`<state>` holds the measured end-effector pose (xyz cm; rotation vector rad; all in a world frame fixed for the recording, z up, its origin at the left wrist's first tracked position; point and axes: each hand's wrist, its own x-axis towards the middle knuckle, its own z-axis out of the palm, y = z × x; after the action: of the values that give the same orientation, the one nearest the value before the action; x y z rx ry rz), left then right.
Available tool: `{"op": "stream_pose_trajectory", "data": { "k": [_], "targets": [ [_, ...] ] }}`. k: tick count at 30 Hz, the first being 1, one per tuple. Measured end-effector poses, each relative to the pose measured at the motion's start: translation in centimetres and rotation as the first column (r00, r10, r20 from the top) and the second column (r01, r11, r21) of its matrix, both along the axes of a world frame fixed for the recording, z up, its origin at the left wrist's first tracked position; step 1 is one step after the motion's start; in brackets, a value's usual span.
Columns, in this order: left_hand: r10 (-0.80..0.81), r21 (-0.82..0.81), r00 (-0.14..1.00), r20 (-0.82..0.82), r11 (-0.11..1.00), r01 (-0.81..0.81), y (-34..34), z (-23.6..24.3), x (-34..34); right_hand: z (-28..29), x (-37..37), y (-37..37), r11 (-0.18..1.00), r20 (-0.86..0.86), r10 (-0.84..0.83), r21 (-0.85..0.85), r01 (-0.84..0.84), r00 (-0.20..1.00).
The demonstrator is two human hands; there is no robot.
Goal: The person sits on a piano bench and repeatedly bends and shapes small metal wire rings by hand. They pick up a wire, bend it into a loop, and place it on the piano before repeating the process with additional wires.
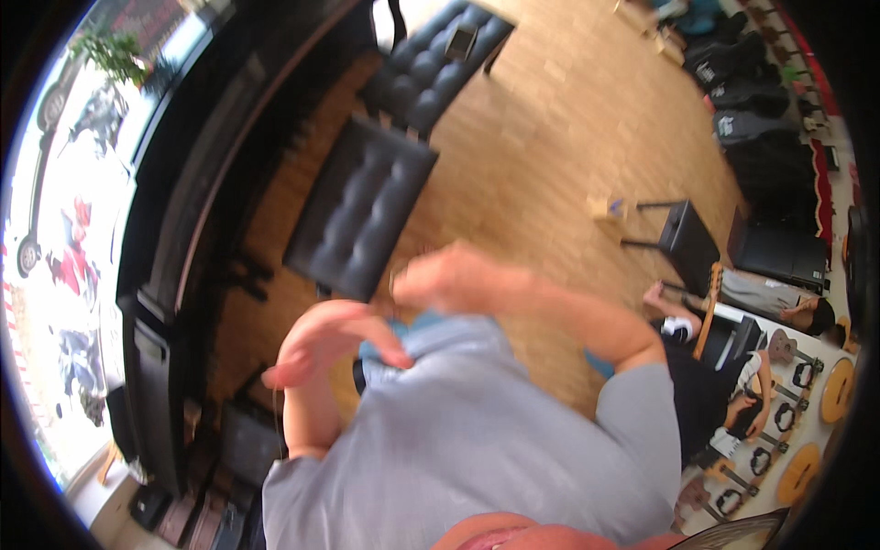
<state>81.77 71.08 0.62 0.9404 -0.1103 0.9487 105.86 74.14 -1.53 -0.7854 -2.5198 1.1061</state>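
My left hand [332, 337] is raised in front of my grey shirt, its fingers arched over and its thumb held apart from them. I see nothing gripped in it. A thin dark line [276, 417] runs down below its thumb side; I cannot make out what it is. Higher and to the right, my right hand [451, 277] reaches across my body, smeared by motion, so its fingers are unclear. Just beyond both hands lies the tufted black seat of a piano bench [362, 206]; neither hand visibly rests on it.
A second tufted bench [435, 69] carries a small dark flat object [461, 42]. A long black piano [206, 137] lines the left, beside a bright window. At right are a black stool [689, 243], seated people with a guitar [713, 302], black bags [733, 82] and hanging instruments.
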Motion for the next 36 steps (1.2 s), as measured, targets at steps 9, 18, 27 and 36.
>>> {"op": "stream_pose_trajectory", "data": {
  "k": [9, 18, 27, 36],
  "targets": [
    [0.476, -0.397, 0.588, 0.654, 0.878, -0.268, 2.8, 13.2, -3.1, -3.0, -13.2, -3.2, 0.973, 0.089, 0.153, -0.187, -0.135, 0.984],
    [0.361, -0.233, 0.7, 0.617, 0.933, -0.276, 6.8, 15.6, -2.6, -9.2, -13.5, -4.5, 0.954, 0.285, 0.142, -0.296, -0.054, 0.948],
    [0.513, 0.517, 0.249, -0.821, 0.854, -0.056, -2.6, -1.8, 3.1, -4.8, 2.6, -5.4, 0.525, -0.063, -0.195, -0.849, 0.05, 0.979],
    [0.214, 0.103, 0.36, -0.908, 0.947, -0.303, -3.3, -2.8, 7.8, -3.0, 7.3, -5.4, 0.556, -0.289, -0.394, -0.831, -0.024, 0.872]
  ]
}}
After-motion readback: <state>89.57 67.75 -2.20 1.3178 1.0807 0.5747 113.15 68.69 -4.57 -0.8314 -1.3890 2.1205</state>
